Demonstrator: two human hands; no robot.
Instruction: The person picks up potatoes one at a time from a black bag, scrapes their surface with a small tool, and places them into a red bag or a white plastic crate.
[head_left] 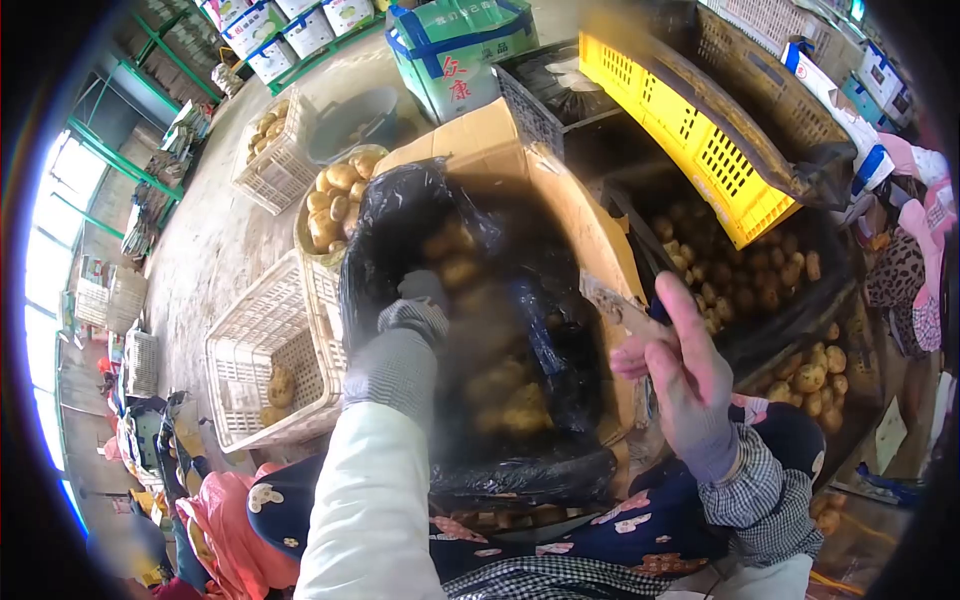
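A cardboard box (590, 235) lined with black plastic (385, 215) stands in front of me, with dust-hazed potatoes (515, 405) inside. My left hand (415, 305), in a dark grey glove, reaches into the box along its left side, close to a potato (460, 272). Its fingertips are dark and blurred, so I cannot tell how they are set. Over the box's right edge is my right hand (685, 375), thumb and a finger extended and the other fingers curled round a dirty knife (618, 305) whose broad blade points up and left.
A white plastic crate (235, 365) with a few potatoes sits at the left. Behind it are a basket of potatoes (335, 205) and another crate (272, 185). A yellow crate (690, 135) tilts over a dark potato-filled container (765, 270) on the right. A green carton (460, 55) stands behind.
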